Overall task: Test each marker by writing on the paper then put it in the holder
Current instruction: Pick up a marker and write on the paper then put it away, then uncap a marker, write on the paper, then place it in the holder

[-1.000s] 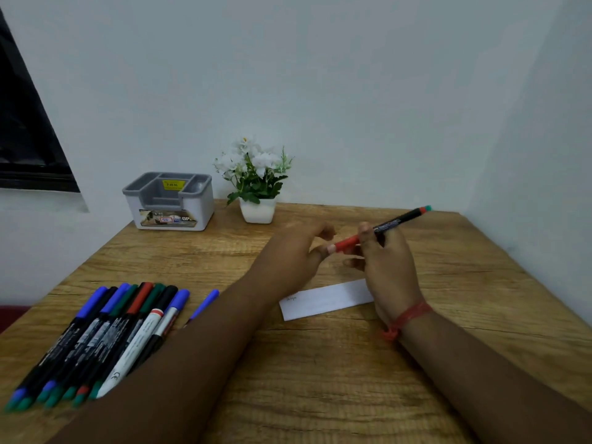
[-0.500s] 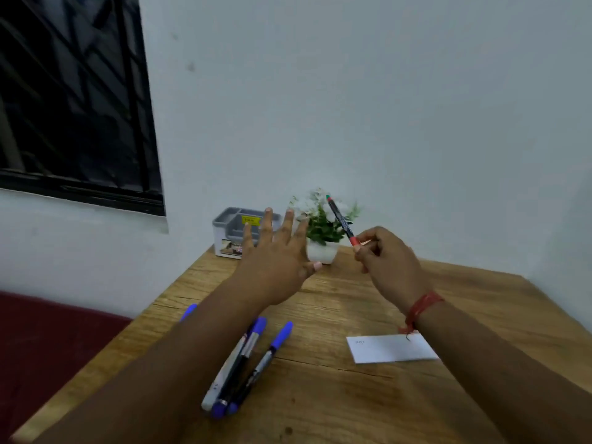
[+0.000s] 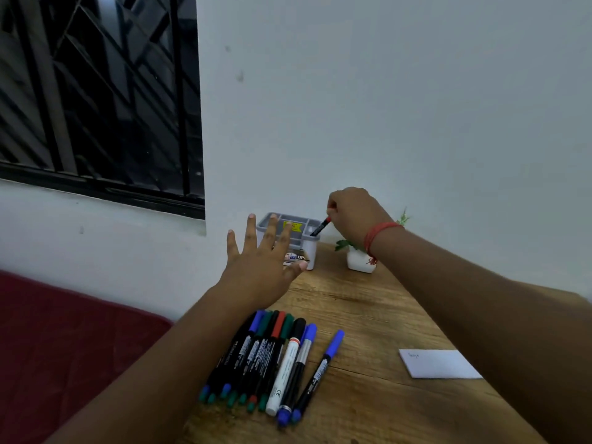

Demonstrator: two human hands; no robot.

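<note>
My right hand pinches a black marker with a red cap by its cap end; the marker's lower end dips into the right compartment of the grey holder at the table's back edge. My left hand hovers in front of the holder with fingers spread, holding nothing and hiding the holder's left part. A row of several markers with blue, green, red and black caps lies on the wooden table near the front left. The white paper with a small scribble lies to the right.
A small white pot with a green plant stands right beside the holder, partly behind my right wrist. The wooden table meets the white wall at the back. A dark red cushion lies left of the table, under a barred window.
My right hand has carried the red-capped marker left to the holder and tipped it down into a compartment. My left hand stayed open near the holder. The view swung left.
</note>
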